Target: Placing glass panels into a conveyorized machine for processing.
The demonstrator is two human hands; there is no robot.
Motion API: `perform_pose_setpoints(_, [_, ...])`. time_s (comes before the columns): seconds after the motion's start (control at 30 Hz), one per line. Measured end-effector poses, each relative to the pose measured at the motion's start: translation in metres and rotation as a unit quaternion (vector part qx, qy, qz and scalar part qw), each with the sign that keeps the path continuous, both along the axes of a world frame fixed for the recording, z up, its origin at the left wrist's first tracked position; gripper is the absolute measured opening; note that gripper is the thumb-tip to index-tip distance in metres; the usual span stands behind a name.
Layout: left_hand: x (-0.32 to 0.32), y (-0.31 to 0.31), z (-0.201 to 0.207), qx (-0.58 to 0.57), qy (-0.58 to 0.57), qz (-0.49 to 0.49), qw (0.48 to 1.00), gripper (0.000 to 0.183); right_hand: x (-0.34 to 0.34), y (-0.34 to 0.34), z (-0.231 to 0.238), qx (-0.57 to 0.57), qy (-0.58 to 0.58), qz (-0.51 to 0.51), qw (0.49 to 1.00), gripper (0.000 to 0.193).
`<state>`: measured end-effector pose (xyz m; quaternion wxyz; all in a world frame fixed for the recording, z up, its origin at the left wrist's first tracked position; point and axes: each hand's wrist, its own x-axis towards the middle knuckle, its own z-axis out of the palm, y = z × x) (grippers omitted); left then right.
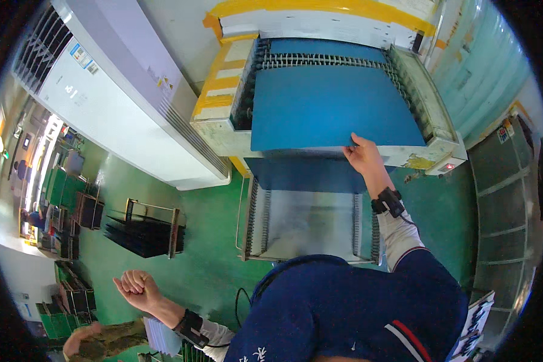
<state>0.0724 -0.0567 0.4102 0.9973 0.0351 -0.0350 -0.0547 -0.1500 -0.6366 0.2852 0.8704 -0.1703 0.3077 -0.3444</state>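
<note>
A large flat blue panel [332,108] lies on the roller conveyor [326,60] of a machine in front of me. My right hand [364,155] is at its near edge, right of the middle, with thumb and fingers closed on that edge. Farther back on the rollers lies another blue panel [326,47]. Low at my left, my left hand [140,291] hangs apart from the machine, fingers curled in with nothing seen in them. Black straps with small devices are around both wrists.
Below the machine's front stands a slotted rack [244,235], with a dark blue surface [304,175] above it. A tall white cabinet unit [120,102] is at left. Another rack [174,232] holds dark panels. A mesh-sided frame [504,211] stands right. Another person's arm [105,341] shows lower left.
</note>
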Motion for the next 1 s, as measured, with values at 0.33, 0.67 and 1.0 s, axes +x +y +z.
perform_pose_setpoints(0.33, [0.005,-0.009,-0.006,0.012,0.004,0.013,1.000,0.042,0.042,-0.040,0.000,-0.001,0.020,-0.037,0.999,0.015])
perform_pose_setpoints(0.67, [0.015,-0.023,-0.015,0.022,0.012,-0.007,1.000,0.042,0.022,-0.030,0.005,-0.053,0.096,0.178,0.978,0.034])
perform_pose_setpoints(1.0, [0.017,-0.033,-0.008,0.054,0.019,-0.027,0.998,0.043,0.042,-0.043,0.004,-0.077,0.097,0.224,0.967,0.034])
